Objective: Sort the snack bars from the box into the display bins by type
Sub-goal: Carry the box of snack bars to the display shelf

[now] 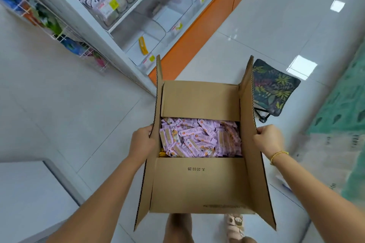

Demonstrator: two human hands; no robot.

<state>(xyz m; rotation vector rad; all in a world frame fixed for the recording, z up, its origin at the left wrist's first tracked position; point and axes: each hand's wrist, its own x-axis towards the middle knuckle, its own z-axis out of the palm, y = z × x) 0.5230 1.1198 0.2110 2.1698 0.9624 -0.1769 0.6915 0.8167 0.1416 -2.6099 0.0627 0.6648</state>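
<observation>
clear bins (154,32) stand upper left. left hand (141,141) curls its fingers round one flap of the box (199,185), pink bars (199,140) heaped inside, and right hand (267,137) clasps the opposite flap. judged step: box transport; next, set it down and free one hand.

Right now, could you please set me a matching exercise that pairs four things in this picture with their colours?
Things:
1. snack bars
2. cardboard box
3. stool
4. shelf base

Colours:
A. orange
B. dark with a leaf print
C. plain brown
D. lilac wrappers

Pairs: 1-D, 2-C, 3-B, 4-A.
</observation>
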